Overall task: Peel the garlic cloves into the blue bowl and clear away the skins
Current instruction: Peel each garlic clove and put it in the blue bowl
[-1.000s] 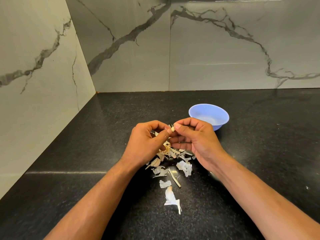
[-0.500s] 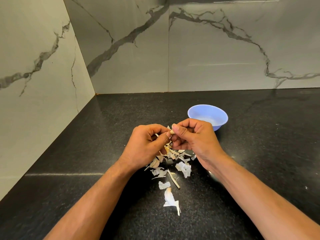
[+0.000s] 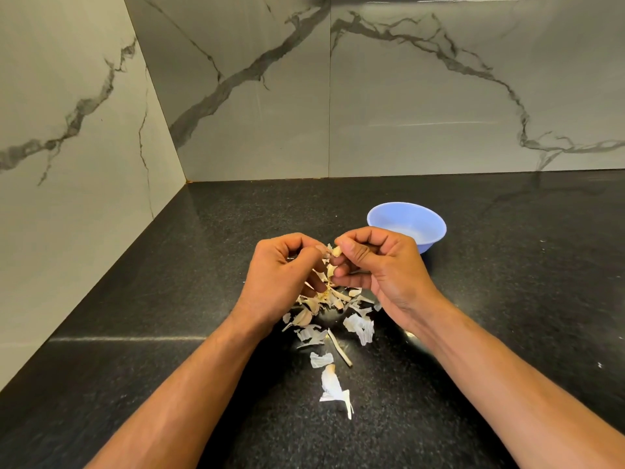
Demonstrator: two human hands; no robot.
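My right hand (image 3: pixel 382 265) pinches a small pale garlic clove (image 3: pixel 337 251) between thumb and fingers, just above the counter. My left hand (image 3: pixel 280 275) sits close beside it, its fingertips pinching a thin bit of skin (image 3: pixel 326 252) by the clove. Under both hands lies a heap of papery garlic skins (image 3: pixel 333 316), with unpeeled cloves (image 3: pixel 302 318) mixed in at its left. The blue bowl (image 3: pixel 407 223) stands just behind my right hand; I see nothing in the part of it that shows.
More skin scraps (image 3: pixel 333 389) and a dry stem piece (image 3: pixel 340 346) trail toward me on the black speckled counter (image 3: pixel 169 299). Marble-patterned walls (image 3: pixel 236 96) close the counter at the back and the left, forming a corner.
My hands have drawn slightly apart, the left thumb pulling skin away from the clove, which shows more in the right hand. The bowl and the skin heap have not moved.
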